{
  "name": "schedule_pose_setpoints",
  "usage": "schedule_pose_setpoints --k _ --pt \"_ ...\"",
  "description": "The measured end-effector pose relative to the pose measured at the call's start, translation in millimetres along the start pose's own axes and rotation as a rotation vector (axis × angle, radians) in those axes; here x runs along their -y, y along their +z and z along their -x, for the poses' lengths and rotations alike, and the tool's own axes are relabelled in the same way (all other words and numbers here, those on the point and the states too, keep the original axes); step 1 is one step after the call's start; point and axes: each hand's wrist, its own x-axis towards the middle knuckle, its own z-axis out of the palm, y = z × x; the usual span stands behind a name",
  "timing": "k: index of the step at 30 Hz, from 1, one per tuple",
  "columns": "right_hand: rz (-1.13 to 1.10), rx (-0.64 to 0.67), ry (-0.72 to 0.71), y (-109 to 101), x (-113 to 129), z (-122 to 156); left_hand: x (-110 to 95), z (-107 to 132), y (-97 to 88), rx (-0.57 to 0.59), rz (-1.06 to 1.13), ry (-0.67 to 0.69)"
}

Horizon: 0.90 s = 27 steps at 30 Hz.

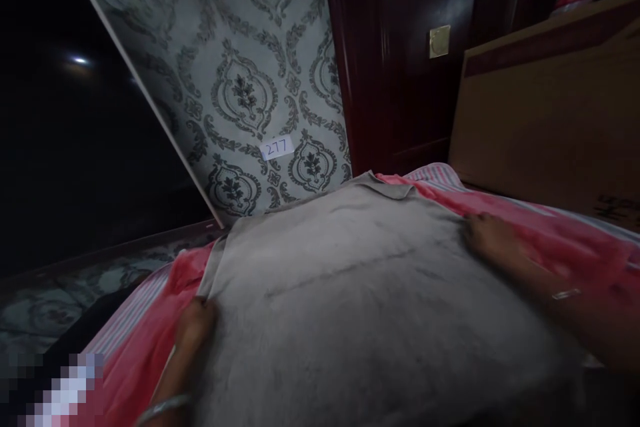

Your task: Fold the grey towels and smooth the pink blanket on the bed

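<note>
Left hand [194, 323] of mine clamps the left edge of the gray cloth [350, 307]; my right hand [489, 238] is at its right edge, farther forward, grip too blurred to tell. Cloth lies between them over smooth pinkish-red fabric [150, 328], long axis unclear; matte, suede-like, four-sided, creased across, far corner flipped.

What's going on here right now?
A person has both hands on a grey cloth spread over pink fabric. The left hand grips its left edge; the right hand is at the right edge, too blurred to tell its grip. The cloth lies mostly spread out, with a crease across it and a flap turned over at the far edge. A cardboard box stands beyond, on the right.
</note>
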Motion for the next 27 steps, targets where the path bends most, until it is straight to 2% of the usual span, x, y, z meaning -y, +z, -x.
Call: schedule_pose_setpoints --k 2,4,5,7,9,11,15,17,21,24,27 --pt "-0.037 -0.011 -0.107 5.6 27.5 -16.0 -17.7 -15.2 13.6 -0.136 -0.072 0.119" --pt "-0.102 0.046 -0.198 15.1 56.9 -35.7 -35.9 -29.3 29.8 -0.218 -0.130 0.306" --pt "-0.119 0.069 -0.228 21.2 70.8 -47.3 -44.7 -36.3 38.6 -0.214 -0.143 0.389" --pt "-0.123 0.103 -0.252 34.3 93.7 -74.3 -60.5 -50.7 56.6 -0.129 -0.153 0.491" --pt "-0.113 0.119 -0.254 44.2 108.1 -106.3 -72.6 -65.1 73.6 -0.014 -0.181 0.517" --pt "-0.101 0.105 -0.250 47.1 115.0 -141.5 -81.4 -79.0 87.9 0.042 -0.225 0.510" --pt "-0.062 0.009 -0.185 43.2 121.8 -198.5 -97.3 -102.7 102.9 -0.055 -0.323 0.523" --pt "-0.006 -0.041 -0.230 49.7 128.7 -207.4 -107.6 -111.8 103.2 -0.082 -0.361 0.538" --pt "0.030 -0.031 -0.368 82.4 141.3 -193.1 -128.8 -126.8 96.9 -0.050 -0.365 0.559" --pt "-0.019 -0.020 -0.319 98.6 137.9 -189.3 -136.4 -138.6 94.5 0.020 -0.362 0.470" --pt "-0.078 0.003 -0.264 100.7 128.2 -203.2 -135.6 -150.3 96.9 0.056 -0.355 0.396"
